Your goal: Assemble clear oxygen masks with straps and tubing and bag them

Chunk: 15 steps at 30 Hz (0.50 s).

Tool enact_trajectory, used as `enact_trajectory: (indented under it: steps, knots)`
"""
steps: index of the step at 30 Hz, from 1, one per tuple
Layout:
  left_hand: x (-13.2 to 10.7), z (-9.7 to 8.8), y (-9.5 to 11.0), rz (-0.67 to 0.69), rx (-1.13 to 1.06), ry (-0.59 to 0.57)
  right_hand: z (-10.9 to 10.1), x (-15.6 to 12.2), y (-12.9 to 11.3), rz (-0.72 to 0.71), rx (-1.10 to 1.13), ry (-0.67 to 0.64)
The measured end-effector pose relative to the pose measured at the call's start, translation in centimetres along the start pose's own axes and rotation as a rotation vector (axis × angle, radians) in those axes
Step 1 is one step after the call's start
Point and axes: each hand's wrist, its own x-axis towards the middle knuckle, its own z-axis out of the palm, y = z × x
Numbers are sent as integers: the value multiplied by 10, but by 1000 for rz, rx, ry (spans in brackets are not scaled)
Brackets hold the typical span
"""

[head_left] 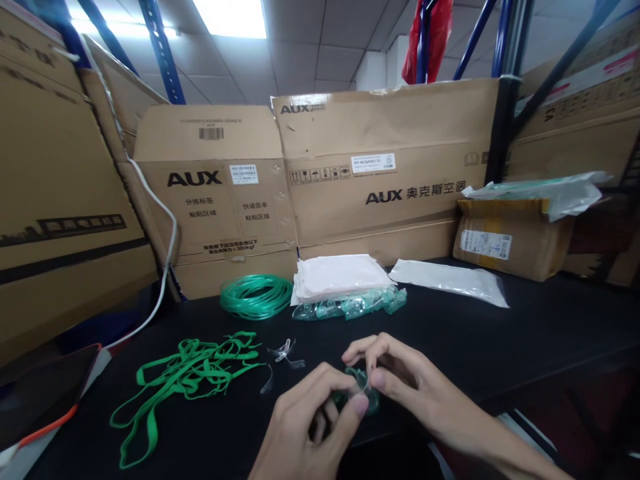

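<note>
Near the front of the black table, both of my hands meet over a small green see-through plastic piece (371, 404), partly hidden by my fingers. My left hand (320, 413) pinches its near left edge, thumb against index finger. From the right, my right hand (405, 377) pinches the upper right edge, close to the left fingertips. A clear thin bit shows between the two hands. Left of them lie small clear plastic pieces (285, 350) and a loose tangle of green elastic straps (195, 367).
Behind are a coil of green tubing (257, 297), a stack of white sheets or bags (343, 275), green see-through plastic pieces (350, 304) and a flat white packet (447, 280). Cardboard boxes (390, 167) wall the back. A tablet-like device (45, 393) with a white cable lies left.
</note>
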Motion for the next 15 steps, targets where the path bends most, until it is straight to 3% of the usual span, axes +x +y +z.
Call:
enact_trajectory:
  steps: [5, 11, 15]
  knots:
    - [6, 20, 11, -304, -226, 64, 4, -3, -3, 22, -10, 29]
    - [-1, 20, 9, -375, -422, 200, 4, 1, 0, 70, 23, -11]
    - [-2, 12, 7, -392, -496, 210, 3, 3, 3, 149, 9, -28]
